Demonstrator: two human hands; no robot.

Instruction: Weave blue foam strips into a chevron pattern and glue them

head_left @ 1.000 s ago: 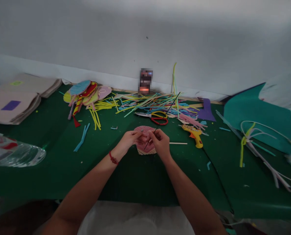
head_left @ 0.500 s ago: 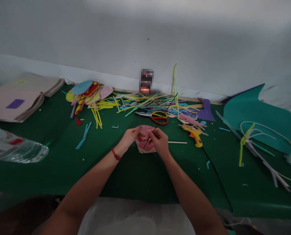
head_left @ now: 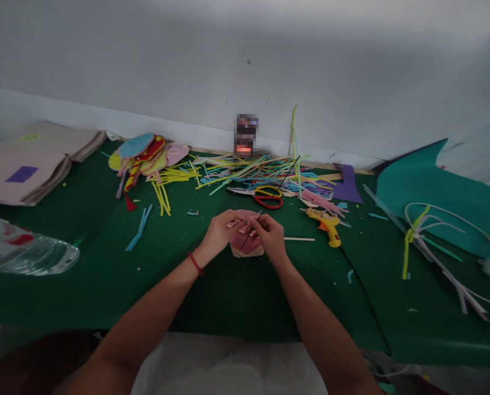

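Note:
A pink hexagonal piece with striped rings and a pale lower edge (head_left: pixel 247 250) lies on the green table under my fingers. My right hand (head_left: pixel 271 237) is closed in a pinch around a thin black stick (head_left: pixel 286 176), which slants across the pink piece toward the upper right. My left hand (head_left: pixel 220 231), a red cord on its wrist, comes in from the other side. Its fingertips are pinched over the pink piece, close to the right fingertips. Whatever sits between the left fingers is too small to make out.
Scissors (head_left: pixel 269 203) lie just beyond the hands, before a heap of coloured strips (head_left: pixel 248 173). A yellow glue gun (head_left: pixel 330 228) with a black cord is on the right, near a pale stick (head_left: pixel 300 239). At far left lies a plastic bottle (head_left: pixel 31 247).
My left fingertips have moved slightly right, nearer the right fingertips over the pink piece. The right hand keeps its pinch on the black stick, almost unmoved.

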